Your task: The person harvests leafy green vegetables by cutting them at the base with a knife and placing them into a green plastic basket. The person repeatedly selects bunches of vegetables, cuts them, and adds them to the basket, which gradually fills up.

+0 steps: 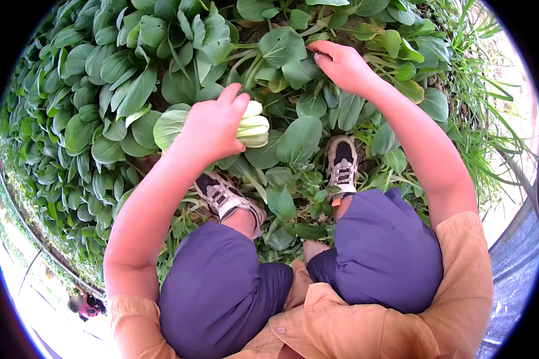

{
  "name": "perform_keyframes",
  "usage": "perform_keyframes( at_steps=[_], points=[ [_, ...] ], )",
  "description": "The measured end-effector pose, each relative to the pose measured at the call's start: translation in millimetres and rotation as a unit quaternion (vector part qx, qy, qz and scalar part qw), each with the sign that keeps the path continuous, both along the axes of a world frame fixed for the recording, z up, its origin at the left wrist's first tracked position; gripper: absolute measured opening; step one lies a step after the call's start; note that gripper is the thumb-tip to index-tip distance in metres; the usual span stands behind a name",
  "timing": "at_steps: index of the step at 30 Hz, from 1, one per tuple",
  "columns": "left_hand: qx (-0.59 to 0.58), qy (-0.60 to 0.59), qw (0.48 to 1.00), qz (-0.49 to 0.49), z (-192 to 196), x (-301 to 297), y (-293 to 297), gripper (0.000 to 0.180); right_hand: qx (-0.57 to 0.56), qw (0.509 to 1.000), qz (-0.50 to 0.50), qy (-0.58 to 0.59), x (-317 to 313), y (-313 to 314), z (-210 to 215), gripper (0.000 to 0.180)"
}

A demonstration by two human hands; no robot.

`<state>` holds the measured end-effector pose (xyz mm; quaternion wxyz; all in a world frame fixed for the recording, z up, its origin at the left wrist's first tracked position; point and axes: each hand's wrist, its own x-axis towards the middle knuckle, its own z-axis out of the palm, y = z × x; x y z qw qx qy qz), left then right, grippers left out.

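My left hand (214, 127) is closed around a head of bok choy (254, 127), its pale stalk end pointing right and a broad leaf (169, 128) sticking out on the other side. Higher up and to the right, my right hand (343, 67) reaches among the growing plants. Its thumb and forefinger come together beside a large green leaf (281, 46); what lies between them, if anything, is too small to make out. Under both hands, leafy bok choy plants (299, 139) grow from the ground.
Dense rows of bok choy (111, 66) fill the left and far side. Long grass (482, 96) edges the bed on the right. My shoes (342, 161) stand among low leaves, knees bent. Another person (87, 304) is far off at the lower left. Dark sheeting (518, 269) lies lower right.
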<state>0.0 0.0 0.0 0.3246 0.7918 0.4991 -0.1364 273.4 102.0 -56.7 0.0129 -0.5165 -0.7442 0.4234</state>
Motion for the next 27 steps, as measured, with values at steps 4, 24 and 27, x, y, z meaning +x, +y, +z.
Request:
perform_keyframes(
  at_steps=[4, 24, 27],
  points=[
    [0.007, -0.013, 1.0, 0.002, -7.7, 4.2, -9.1, 0.081, 0.021, 0.995, 0.1, -0.019, -17.8, 1.6, -2.8, 0.031],
    [-0.006, -0.053, 0.998, 0.017, -39.1, -1.4, -28.5, 0.075, -0.025, 0.99, 0.094, -0.106, -24.4, 31.0, -31.3, 0.035],
    [-0.022, -0.059, 0.998, 0.03, -41.7, -3.7, -30.2, 0.079, -0.018, 0.989, 0.11, -0.097, -29.8, 27.5, -38.1, 0.035]
  ],
)
